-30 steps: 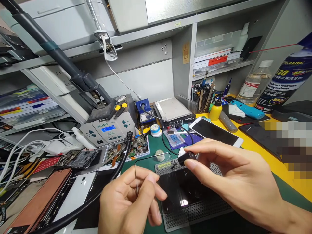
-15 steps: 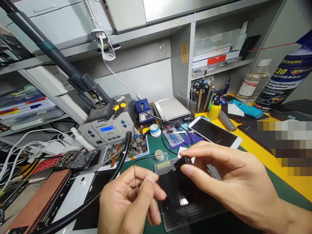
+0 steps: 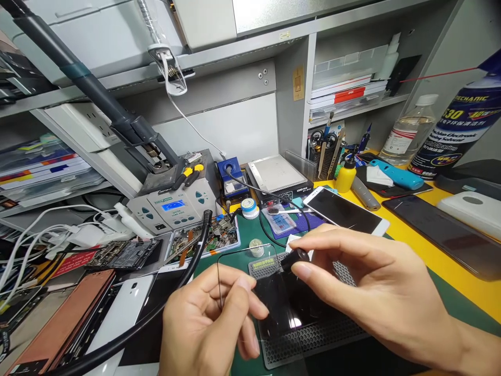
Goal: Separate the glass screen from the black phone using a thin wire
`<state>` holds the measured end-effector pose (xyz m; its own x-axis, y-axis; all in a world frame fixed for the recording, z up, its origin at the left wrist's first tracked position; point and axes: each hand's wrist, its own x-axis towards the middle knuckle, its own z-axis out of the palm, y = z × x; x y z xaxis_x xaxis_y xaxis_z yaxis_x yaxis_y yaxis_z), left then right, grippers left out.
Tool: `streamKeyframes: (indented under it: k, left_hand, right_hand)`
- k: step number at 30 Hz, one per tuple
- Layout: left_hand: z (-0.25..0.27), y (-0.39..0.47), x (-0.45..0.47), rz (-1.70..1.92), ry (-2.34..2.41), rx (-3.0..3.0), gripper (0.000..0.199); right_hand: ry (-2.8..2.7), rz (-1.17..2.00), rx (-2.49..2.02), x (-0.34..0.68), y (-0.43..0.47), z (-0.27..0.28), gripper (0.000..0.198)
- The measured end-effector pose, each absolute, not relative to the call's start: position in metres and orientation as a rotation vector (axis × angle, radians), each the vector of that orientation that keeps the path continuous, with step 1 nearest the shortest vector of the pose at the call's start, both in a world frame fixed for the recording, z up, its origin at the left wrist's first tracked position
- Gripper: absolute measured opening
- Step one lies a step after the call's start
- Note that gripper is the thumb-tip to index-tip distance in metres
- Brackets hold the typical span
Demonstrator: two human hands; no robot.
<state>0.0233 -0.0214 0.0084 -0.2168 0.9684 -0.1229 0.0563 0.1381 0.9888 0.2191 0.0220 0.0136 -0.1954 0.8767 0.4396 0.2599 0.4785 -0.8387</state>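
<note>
Bench (image 3: 450, 269) was packed, and both hands were busy right in the middle of it. The left hand (image 3: 207, 318) had its thumb and index finger pinched together on a thin black strip (image 3: 238, 251), which came up out of the grip and bent at a corner toward the right (couldn't tell if anything clear was attached to it, the see-through bits were murky). The right hand (image 3: 364, 292) had a stubby black cylinder (image 3: 296, 259) between thumb and fingertips, closed just as far as that thing's thickness, tilted over a glossy black panel (image 3: 274, 308). The panel lay on a grey honeycomb pad (image 3: 336, 339), and that sat on a green mat (image 3: 248, 230). Just beyond the hands stood a small round jar (image 3: 257, 249), with a tray of circuit boards (image 3: 219, 235) off to its left. Further right, a white-framed phone (image 3: 344, 210) lay screen up, and a yellow bottle (image 3: 346, 176) stood behind it. A station with a lit blue display (image 3: 175, 206) loomed behind the tray.
</note>
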Motion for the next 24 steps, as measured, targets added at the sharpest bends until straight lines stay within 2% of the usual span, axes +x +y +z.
streamKeyframes:
  k: [7, 14, 20, 24]
  left_hand:
    - [0.012, -0.023, 0.028, 1.263, 1.510, 1.027, 0.024]
    - [0.014, -0.023, 0.030, 1.273, 1.504, 1.014, 0.025]
    - [0.003, -0.020, 0.015, 1.169, 1.389, 1.109, 0.034]
    - [0.005, -0.020, 0.018, 1.221, 1.426, 1.044, 0.031]
  right_hand:
    - [-1.674, 0.604, -1.064, 0.220, 0.026, 0.013, 0.010]
    - [-1.717, 0.754, -0.942, 0.220, 0.024, 0.016, 0.010]
    - [-1.698, 0.660, -1.036, 0.220, 0.026, 0.016, 0.009]
    - [-1.626, 0.696, -1.054, 0.221, 0.026, 0.019, 0.008]
